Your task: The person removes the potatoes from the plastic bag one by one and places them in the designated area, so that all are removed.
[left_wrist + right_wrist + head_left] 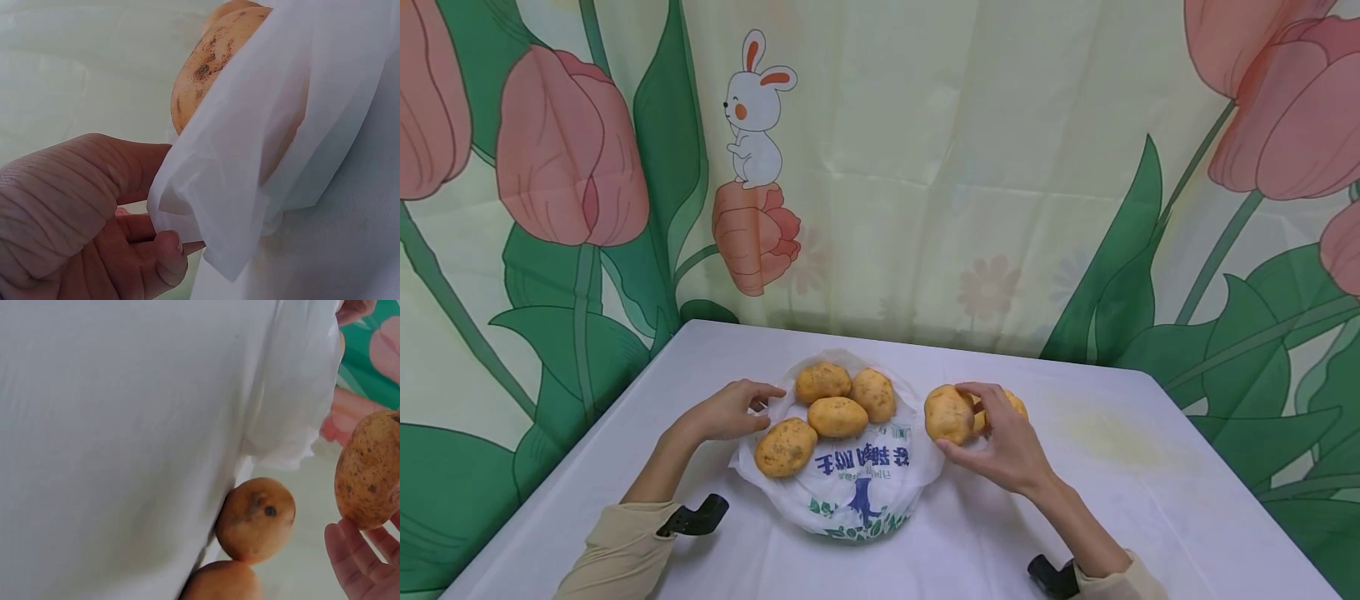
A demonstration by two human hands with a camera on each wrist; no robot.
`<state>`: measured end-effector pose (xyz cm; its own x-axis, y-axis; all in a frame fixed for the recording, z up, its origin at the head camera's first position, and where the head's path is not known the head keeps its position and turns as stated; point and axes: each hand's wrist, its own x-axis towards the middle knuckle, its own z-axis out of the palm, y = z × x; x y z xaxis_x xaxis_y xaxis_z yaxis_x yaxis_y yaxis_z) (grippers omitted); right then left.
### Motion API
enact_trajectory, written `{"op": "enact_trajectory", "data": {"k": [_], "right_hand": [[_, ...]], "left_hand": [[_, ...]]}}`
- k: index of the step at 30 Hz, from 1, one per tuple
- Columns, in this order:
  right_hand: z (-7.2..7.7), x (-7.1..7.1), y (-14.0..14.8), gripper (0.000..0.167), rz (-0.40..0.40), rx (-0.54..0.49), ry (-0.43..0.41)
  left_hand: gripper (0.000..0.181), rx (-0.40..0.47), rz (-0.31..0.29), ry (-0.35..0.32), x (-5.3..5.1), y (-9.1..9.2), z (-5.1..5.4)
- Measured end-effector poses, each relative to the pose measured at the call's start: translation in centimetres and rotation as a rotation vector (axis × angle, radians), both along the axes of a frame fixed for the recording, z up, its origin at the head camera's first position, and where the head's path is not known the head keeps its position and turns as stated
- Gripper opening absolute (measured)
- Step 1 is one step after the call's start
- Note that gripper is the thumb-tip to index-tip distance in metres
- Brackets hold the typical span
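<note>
A right hand (1009,446) holds a yellow-brown, oval potato (947,414) between thumb and fingers, just beside a thin white plastic bag with blue lettering and a blue-and-green tree print (857,496).
Four yellow-brown, rounded potatoes (837,417) lie close together on the bag, which rests on the white cloth-covered surface (970,550); two tan, rounded potatoes (256,519) sit to its right. The left hand (722,412) is at the bag's left edge, thumb and forefinger apart; whether its other fingers grip the plastic, I cannot tell.

Right hand (1003,442) grips a speckled tan potato (947,414).
</note>
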<state>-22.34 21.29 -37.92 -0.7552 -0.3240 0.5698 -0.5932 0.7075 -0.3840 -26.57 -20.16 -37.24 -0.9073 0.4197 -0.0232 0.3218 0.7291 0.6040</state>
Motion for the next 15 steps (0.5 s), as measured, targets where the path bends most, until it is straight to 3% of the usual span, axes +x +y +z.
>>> {"op": "enact_trajectory", "data": {"k": [15], "right_hand": [[-0.1, -0.3, 2.5, 0.081, -0.055, 0.02, 0.011]], "left_hand": [[0.047, 0.002, -0.002, -0.005, 0.1, 0.0, 0.2]]}}
